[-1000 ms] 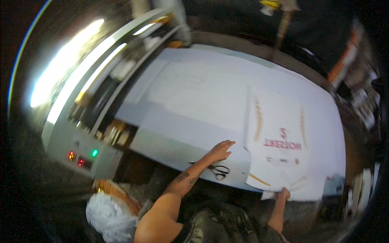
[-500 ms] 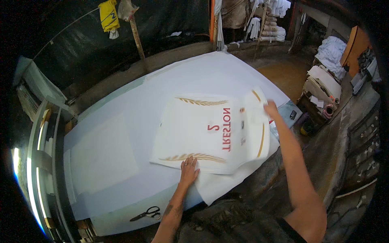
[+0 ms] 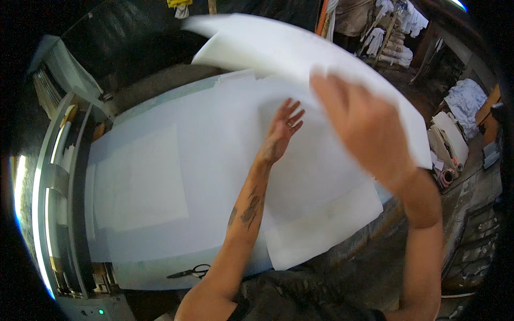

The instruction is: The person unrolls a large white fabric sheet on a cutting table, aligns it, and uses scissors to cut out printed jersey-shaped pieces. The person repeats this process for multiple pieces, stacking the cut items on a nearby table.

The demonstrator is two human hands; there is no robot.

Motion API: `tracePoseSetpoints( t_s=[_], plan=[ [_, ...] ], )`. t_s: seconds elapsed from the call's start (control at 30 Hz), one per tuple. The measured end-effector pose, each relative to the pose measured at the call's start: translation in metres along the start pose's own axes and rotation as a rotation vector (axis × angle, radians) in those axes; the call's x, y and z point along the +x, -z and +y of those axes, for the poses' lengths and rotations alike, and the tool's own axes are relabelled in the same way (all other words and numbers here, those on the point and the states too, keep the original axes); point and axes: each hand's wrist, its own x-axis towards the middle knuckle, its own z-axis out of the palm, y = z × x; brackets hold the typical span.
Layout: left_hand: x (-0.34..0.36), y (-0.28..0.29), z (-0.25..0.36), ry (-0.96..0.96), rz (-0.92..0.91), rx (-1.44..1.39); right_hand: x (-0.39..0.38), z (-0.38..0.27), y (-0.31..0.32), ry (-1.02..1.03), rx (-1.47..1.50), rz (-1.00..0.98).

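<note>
a white cloth [image 3: 267,45] arches over the far and right edges of a table [image 3: 139,275]. the right hand [image 3: 364,120], blurred, seems to pinch its near edge — a slip could crease or drop it. the left hand [image 3: 284,128] spreads open, empty. scissors [image 3: 184,273] lie at the near edge; a lit machine [image 3: 61,176] flanks the left end — a dark wall [image 3: 134,40] beyond.
</note>
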Motion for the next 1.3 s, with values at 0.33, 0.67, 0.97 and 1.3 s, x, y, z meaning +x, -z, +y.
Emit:
tracePoseSetpoints(
  t_s=[0.33, 0.67, 0.97, 1.3],
  plan=[
    [-0.212, 0.0, 0.005, 0.242, 1.016, 0.504, -0.244, -0.153, -0.177, 0.045, 0.442, -0.238],
    [-0.334, 0.077, -0.049, 0.546, 0.91, 1.29, -0.319, -0.286, -0.234, -0.14, 0.59, -0.4],
    [-0.316, 0.05, -0.027, 0.486, -0.474, 1.648, -0.272, -0.322, -0.25, -0.18, 0.854, -0.466],
    [-0.365, 0.144, 0.008, 0.389, -0.511, 1.747, -0.399, -0.225, -0.258, -0.252, 0.746, -0.538]
  ],
)
